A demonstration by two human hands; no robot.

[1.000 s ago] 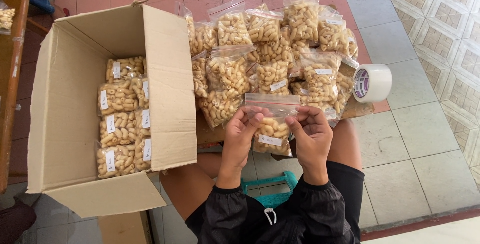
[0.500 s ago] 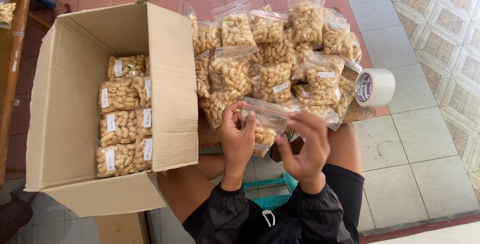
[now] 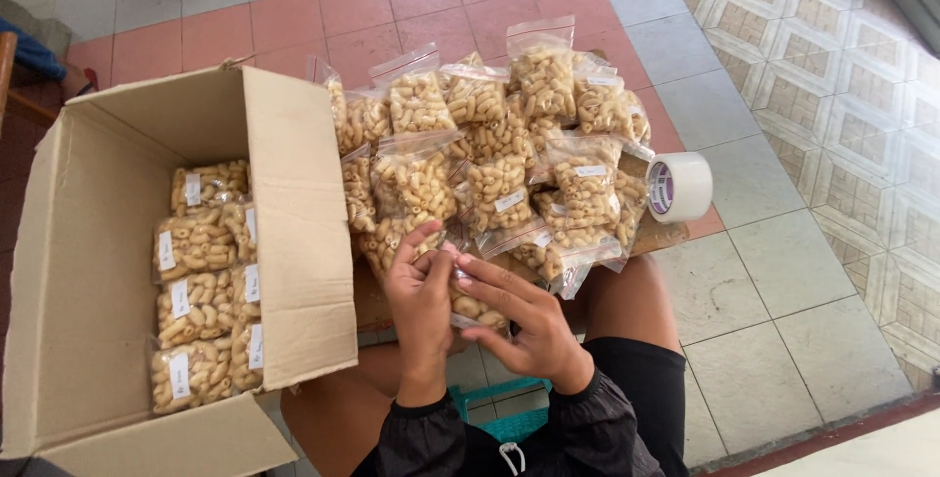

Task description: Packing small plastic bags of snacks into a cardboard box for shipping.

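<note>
Left hand [image 3: 423, 293] and right hand [image 3: 516, 315] meet over the lap, fingers curled together.

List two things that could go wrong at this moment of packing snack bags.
The heap of bags leans loosely, so one might slide off toward the tape roll. The small bag is squeezed between the left hand and right hand; pressing could crush the snacks or split the seal.
</note>
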